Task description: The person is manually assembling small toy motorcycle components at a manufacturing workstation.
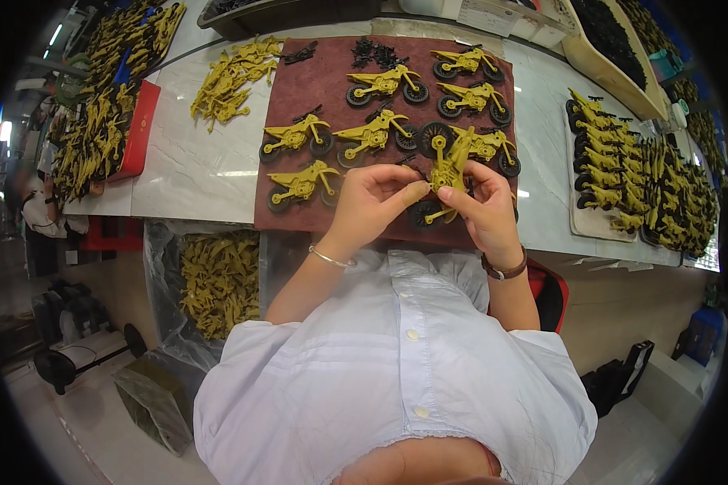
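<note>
Over the maroon cloth mat (319,90), my right grip (492,212) clasps a spoke-wheeled yellow toy motorbike (447,171); my left grip (370,202) pinches its edge.

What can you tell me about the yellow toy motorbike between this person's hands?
The yellow and black toy motorbike looks like moulded plastic, with a black spoked wheel at its far end. It is held tilted over a dark red, cloth-like mat. The right hand grips it; the left hand has its fingers at its side. Whether the black wheel below belongs to it is unclear.
</note>
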Available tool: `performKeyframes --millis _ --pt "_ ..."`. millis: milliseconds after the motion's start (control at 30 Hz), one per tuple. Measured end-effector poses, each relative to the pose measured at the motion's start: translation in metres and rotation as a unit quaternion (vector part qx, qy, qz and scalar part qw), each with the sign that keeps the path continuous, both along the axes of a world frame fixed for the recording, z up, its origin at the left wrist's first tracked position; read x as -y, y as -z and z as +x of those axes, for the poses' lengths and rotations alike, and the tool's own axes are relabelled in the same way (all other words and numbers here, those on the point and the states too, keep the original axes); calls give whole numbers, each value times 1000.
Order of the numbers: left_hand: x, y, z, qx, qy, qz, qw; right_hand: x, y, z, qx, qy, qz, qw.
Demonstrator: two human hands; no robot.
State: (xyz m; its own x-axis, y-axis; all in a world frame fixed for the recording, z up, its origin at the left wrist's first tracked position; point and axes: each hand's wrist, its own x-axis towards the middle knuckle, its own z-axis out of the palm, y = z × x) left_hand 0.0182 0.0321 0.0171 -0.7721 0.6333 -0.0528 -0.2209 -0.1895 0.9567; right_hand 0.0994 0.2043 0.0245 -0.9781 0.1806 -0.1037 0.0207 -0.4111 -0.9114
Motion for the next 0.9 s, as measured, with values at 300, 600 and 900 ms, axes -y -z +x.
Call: performKeyframes --millis 300,600,900 --pt "-1 3 3 -88 -39 -5 995 8 -6 2 -28 23 88 995" --pt "10 -16 -8 -62 39 17 997 4 -5 5 -62 16 95 993" --pt "1 -26 -6 -243 -22 -42 969 5 -12 7 -93 -18 190 977"
